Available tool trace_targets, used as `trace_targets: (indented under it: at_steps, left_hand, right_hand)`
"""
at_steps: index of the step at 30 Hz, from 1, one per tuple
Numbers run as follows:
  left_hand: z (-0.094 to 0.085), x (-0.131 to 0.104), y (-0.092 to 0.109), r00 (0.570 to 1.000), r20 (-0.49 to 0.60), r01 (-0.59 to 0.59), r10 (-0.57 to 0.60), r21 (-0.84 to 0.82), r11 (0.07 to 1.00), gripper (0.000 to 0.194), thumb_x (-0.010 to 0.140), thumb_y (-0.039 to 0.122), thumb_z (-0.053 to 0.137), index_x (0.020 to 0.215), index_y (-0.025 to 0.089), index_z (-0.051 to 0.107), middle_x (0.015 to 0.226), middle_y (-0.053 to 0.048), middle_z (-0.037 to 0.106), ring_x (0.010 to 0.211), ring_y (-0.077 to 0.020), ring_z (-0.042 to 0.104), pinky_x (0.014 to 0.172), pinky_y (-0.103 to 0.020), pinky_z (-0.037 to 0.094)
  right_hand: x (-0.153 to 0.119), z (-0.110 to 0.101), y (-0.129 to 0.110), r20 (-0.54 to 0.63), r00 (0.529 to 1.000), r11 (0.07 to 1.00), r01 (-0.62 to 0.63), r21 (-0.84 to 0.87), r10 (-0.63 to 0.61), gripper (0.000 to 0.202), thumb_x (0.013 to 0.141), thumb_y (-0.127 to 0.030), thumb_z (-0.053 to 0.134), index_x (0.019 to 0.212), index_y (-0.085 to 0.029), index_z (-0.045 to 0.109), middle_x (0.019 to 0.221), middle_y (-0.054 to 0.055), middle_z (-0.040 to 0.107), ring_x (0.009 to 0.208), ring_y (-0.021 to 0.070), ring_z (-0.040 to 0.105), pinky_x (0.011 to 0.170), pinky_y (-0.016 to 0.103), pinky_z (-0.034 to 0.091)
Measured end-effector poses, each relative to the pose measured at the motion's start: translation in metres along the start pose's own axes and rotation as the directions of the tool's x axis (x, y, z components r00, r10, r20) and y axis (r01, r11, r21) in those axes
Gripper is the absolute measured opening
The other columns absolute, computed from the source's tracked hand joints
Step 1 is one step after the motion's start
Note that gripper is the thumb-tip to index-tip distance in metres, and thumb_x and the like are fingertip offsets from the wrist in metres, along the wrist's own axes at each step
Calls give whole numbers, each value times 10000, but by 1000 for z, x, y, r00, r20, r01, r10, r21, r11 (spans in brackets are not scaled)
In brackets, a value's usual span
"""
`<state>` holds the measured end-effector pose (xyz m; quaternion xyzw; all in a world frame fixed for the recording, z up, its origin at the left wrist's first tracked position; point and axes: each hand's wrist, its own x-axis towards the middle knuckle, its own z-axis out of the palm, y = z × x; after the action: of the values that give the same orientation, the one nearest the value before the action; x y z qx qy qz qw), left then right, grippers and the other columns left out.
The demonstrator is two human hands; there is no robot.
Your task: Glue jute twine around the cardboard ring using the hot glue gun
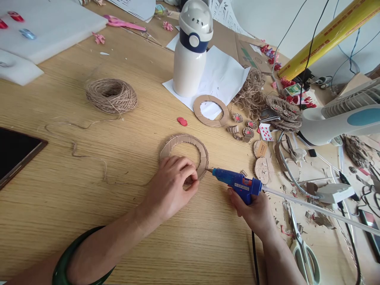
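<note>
My left hand (pixel 175 186) lies over the lower left of a flat cardboard ring (pixel 204 152), thumb and forefinger closed at its lower edge. A thin jute twine (pixel 127 183) runs from the left to under this hand; how the covered fingers hold it is hidden. Twine appears to line the ring's outer edge. In my right hand (pixel 252 209) is a blue hot glue gun (pixel 237 182), its nozzle at the ring's right edge. A clear glue stick (pixel 311 209) extends from the gun's back. The ball of twine (pixel 111 96) sits further up on the left.
Beyond the ring stand a white bottle (pixel 190 67) and a second cardboard ring (pixel 210 111) on paper. Red discs (pixel 182 121) lie nearby. Scissors (pixel 304 253), cardboard scraps, cables and a small fan (pixel 341 114) crowd the right. A dark tablet-like object (pixel 18 154) is at the left edge.
</note>
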<state>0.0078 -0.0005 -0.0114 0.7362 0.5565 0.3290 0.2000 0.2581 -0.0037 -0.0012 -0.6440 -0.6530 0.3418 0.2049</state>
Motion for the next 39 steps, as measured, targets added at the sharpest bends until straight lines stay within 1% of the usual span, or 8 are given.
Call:
trace_targets:
  at_steps: [4,9,13,19,26,29,34,39]
  left_hand:
    - [0,0,-1,1000,-12,-3,3,-11,1000,127,848,133,699,799,206,607,957,-21,677,944,-230,595,879,-427,451]
    - [-1,1,0,1000,0,-3,3,-7,1000,117,886,151,676,805,202,609,941,-22,673,921,-219,587,871,-415,454]
    - [-1,1,0,1000,1,-7,7,-4,1000,118,869,121,681,806,192,610,944,-28,671,921,-221,585,866,-413,457]
    - [1,0,-2,1000,-3,-1,1,-6,1000,128,858,107,687,806,196,611,964,-28,678,933,-223,588,882,-422,460]
    - [1,1,-1,1000,-11,4,-4,-2,1000,145,858,108,689,796,205,601,943,-20,672,932,-219,594,880,-411,466]
    - [1,0,-1,1000,-11,2,-2,-5,1000,144,856,114,699,795,204,604,943,-20,671,932,-220,596,881,-410,464]
    - [1,1,-2,1000,-6,0,0,-9,1000,147,847,111,719,795,196,611,941,-19,674,919,-219,596,868,-411,456]
    - [0,1,-2,1000,-1,5,-5,-9,1000,147,852,113,712,800,199,605,958,-21,676,931,-219,593,876,-407,464]
  right_hand:
    - [-1,-3,-4,-12,999,998,31,-55,-32,395,908,-503,621,683,-178,611,466,-36,487,392,101,436,372,238,355]
    - [1,-6,-13,13,1000,998,-3,-66,4,373,893,-482,630,676,-179,608,468,-26,503,396,116,466,385,253,372]
    - [0,-5,-15,-4,1000,1000,-10,-9,10,371,890,-484,647,680,-181,609,467,-27,507,398,115,464,392,253,360]
    - [-5,-5,-19,-29,999,994,-30,102,33,472,915,-515,627,579,-215,487,428,-32,462,383,99,413,386,252,299]
    - [-1,-7,-7,37,999,1000,-1,5,0,415,905,-512,638,641,-198,570,460,-35,510,392,99,442,377,232,348]
    - [-1,-6,-6,15,1000,999,-4,36,4,423,895,-514,653,629,-194,577,444,-37,496,385,98,438,368,230,348]
    - [-6,-5,-15,-15,996,983,-87,161,91,426,877,-551,664,663,-192,580,459,-42,461,360,97,420,354,243,319]
    - [-6,-4,-16,17,998,994,-59,95,57,417,877,-506,671,620,-201,552,450,-28,496,392,103,441,383,241,346]
